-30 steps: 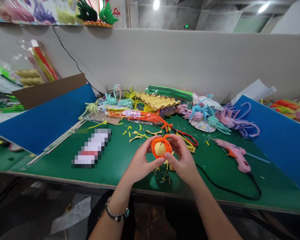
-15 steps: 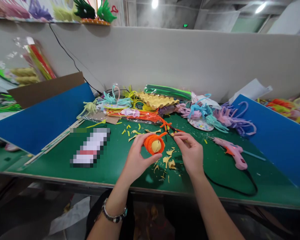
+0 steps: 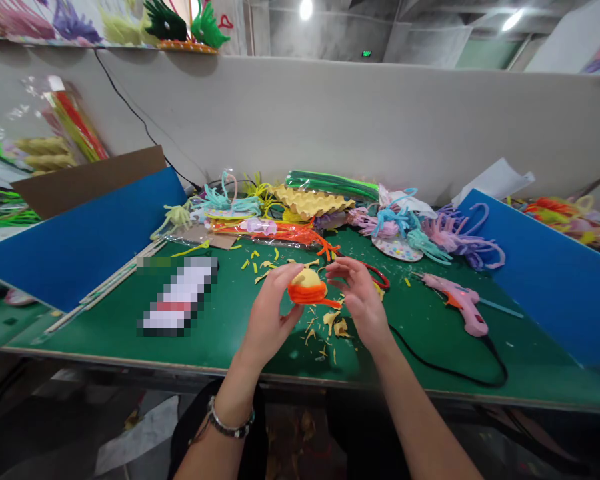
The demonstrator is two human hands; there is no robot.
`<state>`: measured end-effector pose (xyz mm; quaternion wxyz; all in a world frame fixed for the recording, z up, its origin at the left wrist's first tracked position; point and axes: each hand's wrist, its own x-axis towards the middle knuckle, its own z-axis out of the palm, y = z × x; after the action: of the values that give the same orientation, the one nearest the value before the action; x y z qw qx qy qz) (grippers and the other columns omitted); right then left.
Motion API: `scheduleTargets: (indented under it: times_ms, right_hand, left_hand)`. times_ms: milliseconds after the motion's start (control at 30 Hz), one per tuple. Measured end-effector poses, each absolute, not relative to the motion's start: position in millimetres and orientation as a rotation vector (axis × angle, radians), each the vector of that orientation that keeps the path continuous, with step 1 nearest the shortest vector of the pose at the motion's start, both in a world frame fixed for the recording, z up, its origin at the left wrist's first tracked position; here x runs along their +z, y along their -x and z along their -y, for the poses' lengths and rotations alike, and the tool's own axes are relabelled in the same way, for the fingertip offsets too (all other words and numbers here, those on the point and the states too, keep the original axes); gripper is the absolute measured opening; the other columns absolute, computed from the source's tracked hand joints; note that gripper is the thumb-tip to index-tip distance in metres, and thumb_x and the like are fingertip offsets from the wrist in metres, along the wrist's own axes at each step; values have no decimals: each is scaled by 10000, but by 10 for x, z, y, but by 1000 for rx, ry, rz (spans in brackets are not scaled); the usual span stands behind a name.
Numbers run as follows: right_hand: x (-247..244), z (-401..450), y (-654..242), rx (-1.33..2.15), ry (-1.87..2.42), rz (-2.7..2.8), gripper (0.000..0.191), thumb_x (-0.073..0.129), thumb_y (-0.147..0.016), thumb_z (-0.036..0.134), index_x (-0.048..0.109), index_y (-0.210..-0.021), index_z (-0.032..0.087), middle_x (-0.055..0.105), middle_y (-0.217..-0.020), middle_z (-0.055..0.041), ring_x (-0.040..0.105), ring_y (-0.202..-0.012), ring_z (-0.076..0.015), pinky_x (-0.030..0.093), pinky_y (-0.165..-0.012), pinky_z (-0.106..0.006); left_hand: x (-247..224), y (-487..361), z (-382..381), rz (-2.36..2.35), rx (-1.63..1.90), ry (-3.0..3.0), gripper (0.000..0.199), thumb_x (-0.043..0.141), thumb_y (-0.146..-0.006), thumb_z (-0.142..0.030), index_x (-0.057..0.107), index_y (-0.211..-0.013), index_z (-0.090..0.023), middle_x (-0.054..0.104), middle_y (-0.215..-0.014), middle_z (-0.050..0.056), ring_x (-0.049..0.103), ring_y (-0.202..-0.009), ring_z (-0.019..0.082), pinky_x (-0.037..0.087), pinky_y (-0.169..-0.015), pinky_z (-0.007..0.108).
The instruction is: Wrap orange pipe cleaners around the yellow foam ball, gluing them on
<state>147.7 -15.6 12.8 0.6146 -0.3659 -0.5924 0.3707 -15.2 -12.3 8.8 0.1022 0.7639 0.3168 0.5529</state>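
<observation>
In my left hand (image 3: 269, 313) is a pale yellow rounded piece (image 3: 307, 279), shaped like an egg-carton cup. An orange fuzzy pipe cleaner (image 3: 307, 294) is wound around its lower part, and its loose tail points right. Thumb and fingers close on the piece from the left. My right hand (image 3: 361, 300) is just right of it, fingers apart and holding nothing visible. Partly hidden behind that hand lie red-handled scissors (image 3: 381, 277). Torn yellow carton scraps (image 3: 337, 325) litter the green table below the hands.
A pink glue gun (image 3: 460, 303) rests at right, its black cord (image 3: 455, 380) curving toward me. Blue boards (image 3: 90, 233) stand at both sides. Bagged orange pipe cleaners (image 3: 280, 231) and a yellow egg carton (image 3: 310, 200) line the back. A blurred-out object (image 3: 180, 297) lies left.
The wound piece has tipped from facing me to dome upward, its tail swinging from up-right to lower right. My right hand has opened from a pinch and shifted left.
</observation>
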Motion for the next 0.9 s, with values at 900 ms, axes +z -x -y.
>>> scheduleTargets:
  times_ms: [900]
  right_hand:
    - [137, 62, -1556, 683, 927, 1058, 102, 614, -743, 339, 650, -724, 246, 581, -965, -31, 539, -957, -159, 434, -826, -331]
  left_hand:
    - [59, 159, 81, -632, 1365, -865, 478, 764, -517, -534, 620, -818, -193, 660, -748, 4, 602, -607, 116, 509, -520, 203]
